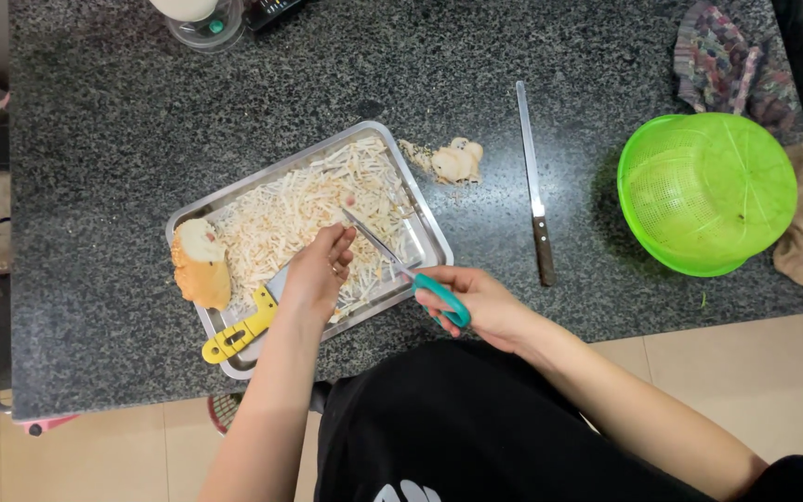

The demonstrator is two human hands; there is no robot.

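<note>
A single head-worn camera supplies the only view. It looks almost straight down from above the person's torso onto the dark speckled granite counter (123, 139), facing away from the body. The rectangular stainless steel tray (431, 244) sits near frame centre at close working range. Relative to the tray, the counter's far edge lies beyond the top border; pale floor tiles and the black-clothed torso fill the bottom.

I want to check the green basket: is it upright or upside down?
Upside down: the green basket shows its domed bottom, rim on the counter.
</note>
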